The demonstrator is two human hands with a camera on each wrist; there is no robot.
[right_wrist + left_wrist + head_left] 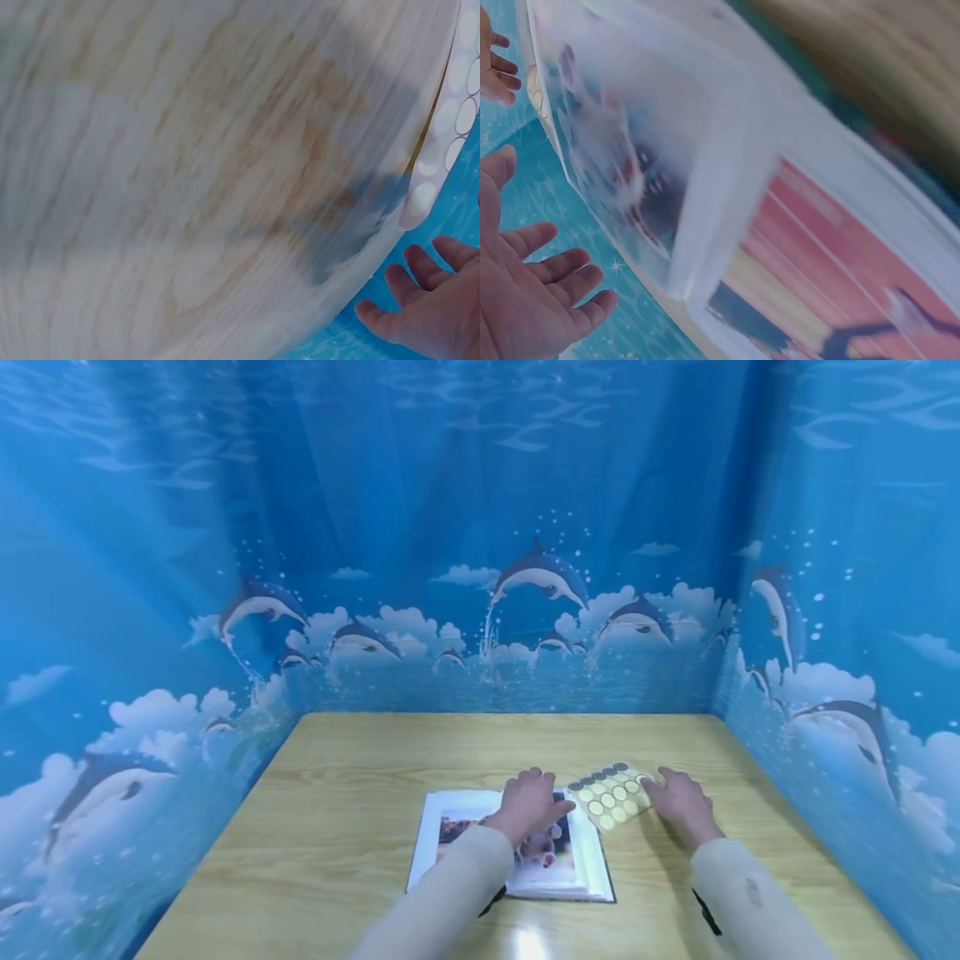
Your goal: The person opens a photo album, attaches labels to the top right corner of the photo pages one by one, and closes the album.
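An album (600,872) lies open on the table, a printed picture in its page sleeve. My left hand (531,802) is above its upper part, and in the left wrist view that hand (532,292) has its fingers spread and holds nothing. To the album's right is a sheet of round stickers (617,793), pale yellow with a dark row along the far side. At the sheet's right edge is my right hand (684,806). Its fingers look loosely extended in the right wrist view, close to the sticker sheet (424,199); whether they touch it I cannot tell.
The wood-grain table (337,827) extends left of the album and behind it. Blue curtains (420,527) printed with dolphins and clouds enclose the back and both sides.
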